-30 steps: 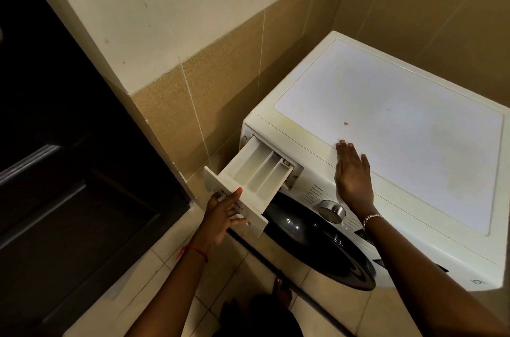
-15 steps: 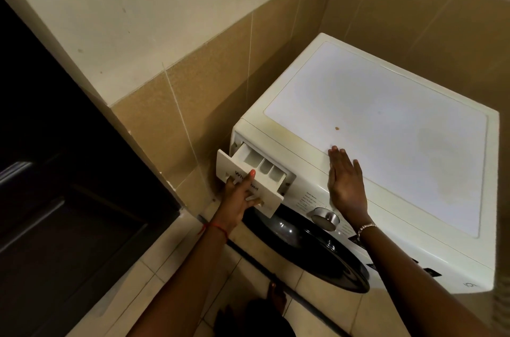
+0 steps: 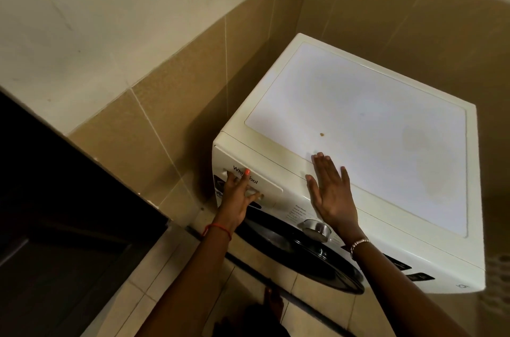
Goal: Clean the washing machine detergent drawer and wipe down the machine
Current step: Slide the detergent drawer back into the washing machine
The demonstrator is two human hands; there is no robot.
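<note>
The white washing machine (image 3: pixel 372 115) stands in a tiled corner. Its detergent drawer (image 3: pixel 269 184) sits pushed in, flush with the front panel at the top left. My left hand (image 3: pixel 237 198) presses on the drawer front, fingers spread over the printed brand name. My right hand (image 3: pixel 331 193) lies flat on the front edge of the machine's top, fingers straight, just above the silver dial (image 3: pixel 317 229). A small brown spot (image 3: pixel 321 134) marks the lid. The drawer's inside is hidden.
The dark round door (image 3: pixel 298 253) of the machine faces the tiled floor (image 3: pixel 154 295). A dark wooden door (image 3: pixel 55 226) stands close on the left. Beige wall tiles (image 3: pixel 165 115) hem the machine in behind and to the left. A foot (image 3: pixel 273 300) shows below.
The drawer was pulled out a second ago; my left hand has pushed it in until it is flush. My right hand has stayed flat on the lid edge.
</note>
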